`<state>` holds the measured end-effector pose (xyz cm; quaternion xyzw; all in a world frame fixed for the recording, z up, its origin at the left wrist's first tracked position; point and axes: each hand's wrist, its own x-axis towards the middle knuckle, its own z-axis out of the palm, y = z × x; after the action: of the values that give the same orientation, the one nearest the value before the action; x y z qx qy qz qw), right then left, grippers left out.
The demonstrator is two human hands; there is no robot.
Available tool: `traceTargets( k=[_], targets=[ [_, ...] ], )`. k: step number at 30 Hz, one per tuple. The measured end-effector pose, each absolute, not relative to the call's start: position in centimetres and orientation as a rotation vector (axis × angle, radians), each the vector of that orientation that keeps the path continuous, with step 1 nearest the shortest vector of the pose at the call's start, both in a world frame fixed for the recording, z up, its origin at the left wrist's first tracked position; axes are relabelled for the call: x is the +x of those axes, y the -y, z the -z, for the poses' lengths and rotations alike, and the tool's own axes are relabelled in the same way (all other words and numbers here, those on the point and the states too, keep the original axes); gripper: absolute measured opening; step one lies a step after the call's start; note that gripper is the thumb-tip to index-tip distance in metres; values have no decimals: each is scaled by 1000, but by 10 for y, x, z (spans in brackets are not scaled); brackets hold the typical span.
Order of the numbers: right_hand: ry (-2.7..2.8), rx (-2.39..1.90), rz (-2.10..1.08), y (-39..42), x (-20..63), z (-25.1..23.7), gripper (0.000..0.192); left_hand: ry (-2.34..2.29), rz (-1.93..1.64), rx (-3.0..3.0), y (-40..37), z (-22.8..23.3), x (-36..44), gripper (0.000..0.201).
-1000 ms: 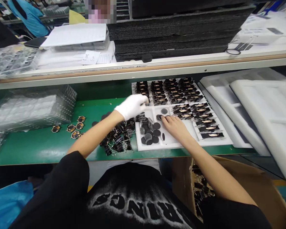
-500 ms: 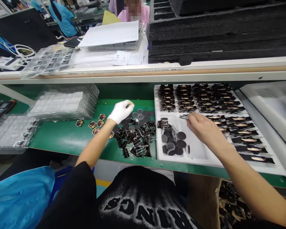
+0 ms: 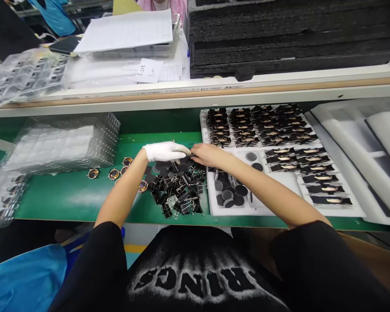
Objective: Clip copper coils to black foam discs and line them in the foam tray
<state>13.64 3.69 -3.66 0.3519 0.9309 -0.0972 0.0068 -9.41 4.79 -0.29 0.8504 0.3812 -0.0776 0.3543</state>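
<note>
My left hand (image 3: 167, 151), in a white glove, meets my bare right hand (image 3: 206, 154) above the back of a heap of black binder clips (image 3: 182, 190). The fingers of both are closed around a small dark piece, mostly hidden, whose kind I cannot make out. Dark round discs (image 3: 164, 167) lie beneath the glove. To the right, under my right forearm, a white foam tray (image 3: 263, 209) holds more loose black discs (image 3: 241, 190). Its back and right side carry rows of black clipped pieces (image 3: 286, 125).
Several round gold-rimmed pieces (image 3: 113, 173) lie left of the heap. Stacks of clear plastic trays (image 3: 61, 147) stand further left. A white shelf edge (image 3: 133, 104) crosses above the bench, with papers (image 3: 126, 32) and black foam sheets (image 3: 279, 47) on it. White foam trays (image 3: 354, 143) lean at right.
My right hand has moved left from the foam tray to meet my left hand, which has shifted slightly lower. Two discs now show where the right hand was. The view has tilted down.
</note>
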Motion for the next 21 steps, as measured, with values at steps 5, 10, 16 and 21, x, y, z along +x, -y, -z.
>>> traceTargets(
  k=[5,10,16,21],
  targets=[
    [-3015,1172,451,-12,189,8,38,-1230,-45,2326,-34,3,-81,44],
    [-2823,1569,558,46,261,8,55,-1171,-108,2660,-3,11,-21,56],
    [-2760,1572,534,68,255,38,94,-1007,75,2832,5,21,23,39],
    [-2725,1329,598,39,227,43,107,-1190,77,2800,12,3,-23,42]
  ],
)
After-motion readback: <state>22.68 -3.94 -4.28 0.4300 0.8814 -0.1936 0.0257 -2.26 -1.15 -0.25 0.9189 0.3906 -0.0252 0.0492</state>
